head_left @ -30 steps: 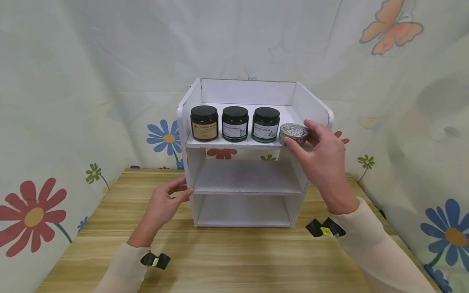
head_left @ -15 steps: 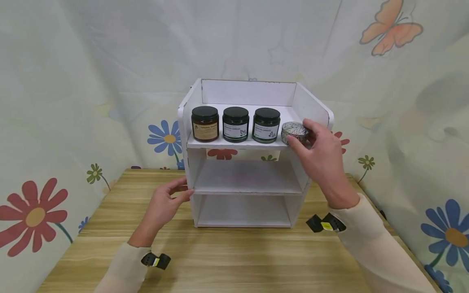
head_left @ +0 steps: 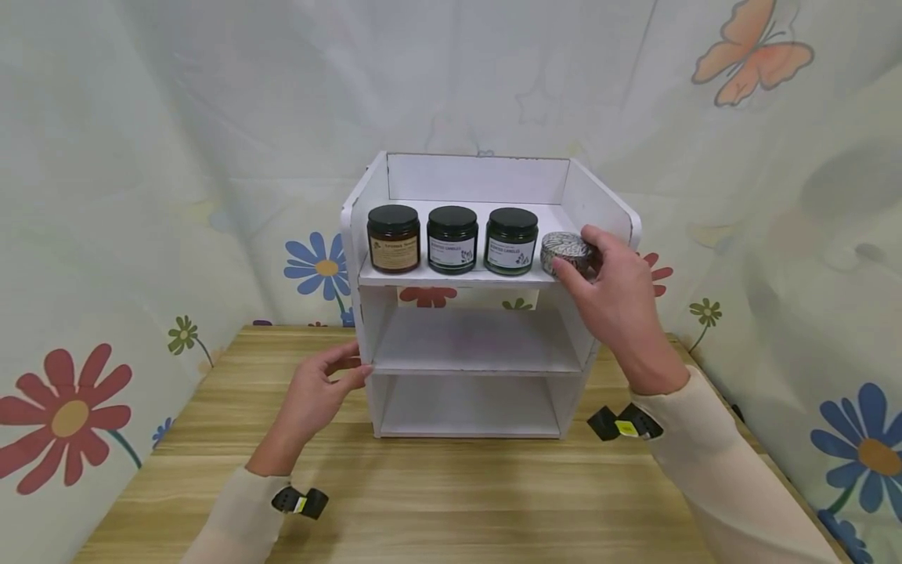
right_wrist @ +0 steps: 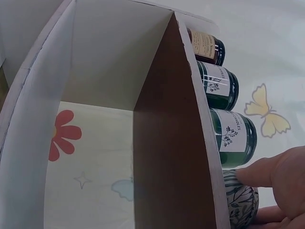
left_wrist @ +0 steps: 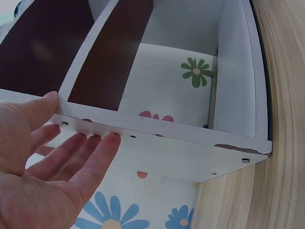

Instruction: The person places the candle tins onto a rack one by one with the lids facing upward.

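Note:
On the top board of a white shelf unit (head_left: pixel 479 364) stands a small round patterned tin (head_left: pixel 564 252), at the right end of a row. My right hand (head_left: pixel 620 301) pinches it between thumb and fingers from the right; in the right wrist view the tin (right_wrist: pixel 239 202) shows blue-green leaf patterns. To its left stand an amber candle jar (head_left: pixel 393 239) with a tan label and two green candle jars (head_left: pixel 452 239), all black-lidded. My left hand (head_left: pixel 317 395) touches the unit's left side, thumb on the front edge, nearly straight fingers against the outer panel (left_wrist: pixel 157 160).
The unit stands on a wood-grain table (head_left: pixel 451 501) with two lower compartments facing me. Raised side walls (head_left: pixel 599 200) and a back wall (head_left: pixel 479 178) border its top. A flower-printed curtain (head_left: pixel 211 117) hangs behind and at both sides.
My right hand and the patterned tin have shifted slightly back on the top board and a little to the right. The left hand and the candle jars stay where they were.

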A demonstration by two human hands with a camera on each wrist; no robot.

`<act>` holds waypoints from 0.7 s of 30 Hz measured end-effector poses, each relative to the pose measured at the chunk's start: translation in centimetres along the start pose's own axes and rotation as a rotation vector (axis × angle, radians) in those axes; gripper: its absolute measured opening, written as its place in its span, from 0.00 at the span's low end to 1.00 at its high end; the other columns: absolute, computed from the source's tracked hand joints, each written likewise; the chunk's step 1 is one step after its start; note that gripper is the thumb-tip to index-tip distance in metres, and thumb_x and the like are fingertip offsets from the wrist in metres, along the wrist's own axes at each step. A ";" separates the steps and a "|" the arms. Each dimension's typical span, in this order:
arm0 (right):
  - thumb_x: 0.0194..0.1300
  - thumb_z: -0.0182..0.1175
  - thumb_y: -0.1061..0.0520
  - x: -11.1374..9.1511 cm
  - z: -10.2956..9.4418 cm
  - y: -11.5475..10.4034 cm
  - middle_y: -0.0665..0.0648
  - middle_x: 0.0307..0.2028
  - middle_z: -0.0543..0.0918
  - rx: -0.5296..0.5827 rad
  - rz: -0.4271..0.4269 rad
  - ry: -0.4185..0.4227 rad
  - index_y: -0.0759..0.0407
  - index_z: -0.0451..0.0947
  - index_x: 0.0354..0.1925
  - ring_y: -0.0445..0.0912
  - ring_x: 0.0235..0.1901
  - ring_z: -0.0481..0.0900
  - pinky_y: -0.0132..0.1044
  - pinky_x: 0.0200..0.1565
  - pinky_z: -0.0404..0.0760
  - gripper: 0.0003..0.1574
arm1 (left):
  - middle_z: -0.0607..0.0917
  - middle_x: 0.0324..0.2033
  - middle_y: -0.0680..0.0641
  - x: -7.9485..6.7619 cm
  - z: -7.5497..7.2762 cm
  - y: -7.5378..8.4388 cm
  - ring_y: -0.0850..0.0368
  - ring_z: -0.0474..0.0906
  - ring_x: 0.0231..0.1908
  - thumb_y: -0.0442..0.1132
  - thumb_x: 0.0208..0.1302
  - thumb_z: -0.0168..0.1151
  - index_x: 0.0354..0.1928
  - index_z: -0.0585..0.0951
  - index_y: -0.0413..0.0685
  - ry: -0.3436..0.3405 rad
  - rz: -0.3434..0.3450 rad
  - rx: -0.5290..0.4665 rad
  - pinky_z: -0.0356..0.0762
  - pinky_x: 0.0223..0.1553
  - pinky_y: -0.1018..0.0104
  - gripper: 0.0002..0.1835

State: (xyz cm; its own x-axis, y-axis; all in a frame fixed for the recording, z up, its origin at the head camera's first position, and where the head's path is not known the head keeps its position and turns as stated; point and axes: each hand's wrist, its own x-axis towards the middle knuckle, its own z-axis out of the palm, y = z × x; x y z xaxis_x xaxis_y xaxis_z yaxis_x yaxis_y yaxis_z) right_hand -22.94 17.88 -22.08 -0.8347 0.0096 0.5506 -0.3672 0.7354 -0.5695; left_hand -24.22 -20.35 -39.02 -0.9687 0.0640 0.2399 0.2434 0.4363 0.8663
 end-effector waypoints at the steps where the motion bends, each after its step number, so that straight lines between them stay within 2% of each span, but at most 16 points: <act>1: 0.72 0.64 0.53 0.0 0.0 0.0 0.68 0.59 0.79 -0.001 0.001 -0.003 0.68 0.68 0.71 0.58 0.49 0.75 0.46 0.49 0.77 0.36 | 0.81 0.64 0.44 0.0 0.0 0.0 0.44 0.80 0.61 0.48 0.70 0.67 0.69 0.77 0.52 0.000 0.001 0.000 0.88 0.50 0.65 0.28; 8: 0.73 0.63 0.52 0.2 0.2 0.0 0.69 0.59 0.78 -0.028 -0.012 -0.006 0.68 0.69 0.69 0.59 0.51 0.74 0.50 0.52 0.76 0.34 | 0.81 0.64 0.44 -0.2 0.0 0.0 0.44 0.80 0.61 0.46 0.70 0.67 0.70 0.77 0.51 -0.002 -0.006 -0.011 0.88 0.51 0.64 0.28; 12: 0.74 0.62 0.52 0.2 0.3 0.0 0.66 0.50 0.78 -0.044 -0.028 -0.004 0.68 0.71 0.63 0.57 0.46 0.73 0.46 0.45 0.72 0.28 | 0.81 0.65 0.45 -0.1 0.0 0.0 0.44 0.80 0.62 0.47 0.70 0.67 0.70 0.76 0.52 -0.005 -0.010 -0.012 0.88 0.51 0.64 0.28; 15: 0.74 0.61 0.51 0.0 0.4 0.0 0.65 0.48 0.77 -0.057 -0.037 -0.001 0.67 0.71 0.59 0.57 0.46 0.72 0.47 0.45 0.73 0.25 | 0.81 0.64 0.46 0.0 0.0 -0.2 0.45 0.80 0.61 0.49 0.69 0.68 0.70 0.77 0.53 -0.007 -0.009 -0.011 0.88 0.51 0.64 0.29; 18: 0.73 0.62 0.50 -0.5 0.3 0.0 0.66 0.59 0.76 -0.051 -0.036 0.001 0.67 0.69 0.64 0.60 0.57 0.75 0.52 0.60 0.80 0.30 | 0.81 0.64 0.47 0.1 0.0 -0.2 0.46 0.80 0.61 0.49 0.69 0.68 0.70 0.77 0.54 -0.009 -0.010 -0.015 0.88 0.51 0.65 0.29; 19: 0.73 0.62 0.50 -0.7 0.3 0.1 0.66 0.65 0.74 -0.044 -0.037 0.004 0.66 0.68 0.68 0.60 0.62 0.75 0.55 0.66 0.78 0.34 | 0.81 0.64 0.47 0.1 0.0 -0.2 0.46 0.80 0.61 0.49 0.69 0.68 0.70 0.77 0.54 -0.009 -0.009 -0.016 0.88 0.51 0.64 0.29; 21: 0.73 0.62 0.51 -1.2 0.3 0.2 0.66 0.72 0.69 -0.020 -0.044 0.017 0.65 0.64 0.73 0.61 0.69 0.71 0.58 0.70 0.73 0.38 | 0.81 0.64 0.47 0.1 0.0 -0.2 0.46 0.80 0.61 0.50 0.69 0.68 0.70 0.76 0.55 -0.010 -0.009 -0.016 0.88 0.51 0.64 0.29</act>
State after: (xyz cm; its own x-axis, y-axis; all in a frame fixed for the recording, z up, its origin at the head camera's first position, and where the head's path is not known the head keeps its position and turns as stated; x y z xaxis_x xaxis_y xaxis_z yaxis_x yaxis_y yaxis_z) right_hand -22.17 17.86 -23.03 -0.8108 -0.0120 0.5852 -0.3950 0.7490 -0.5320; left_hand -24.39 -20.42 -39.16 -0.9713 0.0691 0.2276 0.2352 0.4221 0.8755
